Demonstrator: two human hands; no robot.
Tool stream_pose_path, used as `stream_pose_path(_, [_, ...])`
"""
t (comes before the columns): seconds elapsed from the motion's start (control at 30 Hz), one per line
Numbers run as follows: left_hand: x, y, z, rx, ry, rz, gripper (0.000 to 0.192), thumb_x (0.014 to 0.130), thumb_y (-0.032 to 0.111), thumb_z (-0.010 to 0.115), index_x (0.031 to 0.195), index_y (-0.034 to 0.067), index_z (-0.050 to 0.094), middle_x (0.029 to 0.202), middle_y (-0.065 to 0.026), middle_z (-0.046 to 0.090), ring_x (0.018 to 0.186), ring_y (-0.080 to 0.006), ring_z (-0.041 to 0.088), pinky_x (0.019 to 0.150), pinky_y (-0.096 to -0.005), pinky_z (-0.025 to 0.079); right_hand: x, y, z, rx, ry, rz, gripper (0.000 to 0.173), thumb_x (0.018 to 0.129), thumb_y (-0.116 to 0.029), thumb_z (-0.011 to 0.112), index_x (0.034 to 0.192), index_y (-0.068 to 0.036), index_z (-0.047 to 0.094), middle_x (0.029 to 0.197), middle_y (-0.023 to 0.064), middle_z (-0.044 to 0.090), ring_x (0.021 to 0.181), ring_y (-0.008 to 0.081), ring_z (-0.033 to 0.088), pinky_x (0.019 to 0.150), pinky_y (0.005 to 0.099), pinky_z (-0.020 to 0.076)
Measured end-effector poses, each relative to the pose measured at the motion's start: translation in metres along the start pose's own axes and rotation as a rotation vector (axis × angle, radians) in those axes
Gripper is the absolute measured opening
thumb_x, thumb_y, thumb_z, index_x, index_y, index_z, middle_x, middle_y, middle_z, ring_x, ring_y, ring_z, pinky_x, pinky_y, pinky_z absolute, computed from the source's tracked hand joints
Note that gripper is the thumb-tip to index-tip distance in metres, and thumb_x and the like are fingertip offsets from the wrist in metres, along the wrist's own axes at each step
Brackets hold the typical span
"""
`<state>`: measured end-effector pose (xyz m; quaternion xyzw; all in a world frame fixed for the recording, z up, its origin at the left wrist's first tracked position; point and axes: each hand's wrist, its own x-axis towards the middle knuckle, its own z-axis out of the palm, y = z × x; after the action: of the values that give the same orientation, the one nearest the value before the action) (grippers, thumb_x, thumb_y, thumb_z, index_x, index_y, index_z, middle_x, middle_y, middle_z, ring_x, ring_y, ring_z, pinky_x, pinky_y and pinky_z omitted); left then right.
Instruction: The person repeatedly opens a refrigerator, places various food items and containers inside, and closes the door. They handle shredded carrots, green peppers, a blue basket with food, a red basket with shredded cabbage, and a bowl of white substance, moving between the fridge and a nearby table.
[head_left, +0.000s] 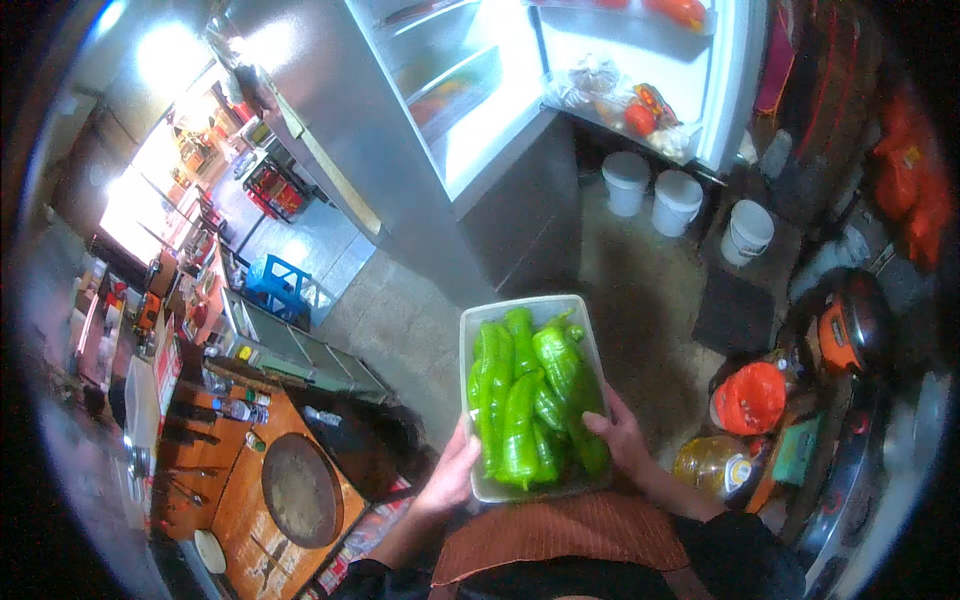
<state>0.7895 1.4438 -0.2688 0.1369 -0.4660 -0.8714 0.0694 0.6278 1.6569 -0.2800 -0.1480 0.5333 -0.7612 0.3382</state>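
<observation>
A translucent plastic container (530, 496) is held in front of my body, just above a brown apron (562, 536). Long green peppers (519, 427) fill it, several of them lying lengthwise. My left hand (454, 465) grips the container's left side near the lower corner, thumb at the rim. On the opposite side my right hand (622, 435) clasps the wall, its thumb reaching over the rim against the peppers. Both hands' fingers beneath the container are hidden. Beyond it stands a refrigerator (517, 225) with its door (630, 82) wide open, showing lit shelves and bagged produce.
White lidded buckets (676, 202) stand on the floor beyond. To my right are an orange-red container (750, 397), a large bottle of yellow oil (709, 465) and a dark cooker (851, 322). At left, a round chopping board (302, 490) rests on a wooden table (247, 555); a blue stool (277, 285) stands farther off.
</observation>
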Motion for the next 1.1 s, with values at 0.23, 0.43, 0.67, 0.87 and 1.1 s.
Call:
stream_pose_path(0.23, [0.145, 0.024, 0.011, -0.063, -0.04, 0.029, 0.063, 0.102, 0.023, 0.048, 0.155, 0.006, 0.018, 0.154, -0.0077, 0.032, 0.14, -0.0207, 0.032, 0.115, -0.0369, 0.028, 0.116, -0.061, -0.045, 0.017, 0.026, -0.054, 0.064, 0.097, -0.022, 0.058, 0.151, -0.002, 0.029, 0.143, 0.0072, 0.046, 0.129, 0.0178, 0.043, 0.11, 0.0335, 0.0336])
stream_pose_path(0.43, [0.257, 0.1, 0.034, -0.246, -0.133, 0.14, 0.057, 0.105, 0.022, 0.043, 0.155, 0.01, 0.018, 0.155, -0.0083, 0.03, 0.14, -0.0219, 0.033, 0.114, -0.0403, 0.031, 0.219, -0.137, -0.044, 0.126, -0.214, -0.32, 0.107, 0.081, -0.062, 0.067, 0.155, -0.004, 0.015, 0.158, 0.0115, 0.026, 0.142, 0.0227, 0.029, 0.117, 0.0376, 0.0228])
stream_pose_path(0.67, [0.329, 0.171, 0.043, -0.045, -0.104, 0.309, 0.065, 0.102, 0.033, 0.048, 0.154, 0.009, 0.018, 0.153, -0.0107, 0.033, 0.136, -0.0238, 0.038, 0.112, -0.0401, 0.034, 0.29, -0.172, -0.038, 0.033, -0.374, -0.553, 0.152, 0.053, -0.064, 0.087, 0.155, -0.007, -0.01, 0.162, 0.0149, 0.002, 0.148, 0.0322, 0.01, 0.119, 0.0488, 0.0121])
stream_pose_path(0.87, [0.354, 0.19, 0.061, 0.004, -0.023, 0.431, 0.071, 0.101, 0.035, 0.049, 0.155, 0.005, 0.013, 0.153, -0.0128, 0.031, 0.138, -0.023, 0.035, 0.113, -0.0391, 0.033, 0.369, -0.199, -0.053, -0.001, -0.553, -0.654, 0.146, 0.056, -0.061, 0.087, 0.155, -0.006, -0.005, 0.16, 0.016, 0.011, 0.146, 0.0328, 0.018, 0.118, 0.0499, 0.0177])
stream_pose_path(1.1, [0.38, 0.221, 0.09, 0.166, 0.158, 0.477, 0.08, 0.098, 0.042, 0.053, 0.155, 0.004, 0.011, 0.154, -0.0144, 0.029, 0.14, -0.0248, 0.032, 0.114, -0.0395, 0.03, 0.432, -0.227, -0.055, 0.06, -0.655, -0.68, 0.117, 0.068, -0.056, 0.078, 0.149, -0.006, 0.01, 0.15, 0.0142, 0.025, 0.136, 0.0302, 0.03, 0.112, 0.0472, 0.0262])
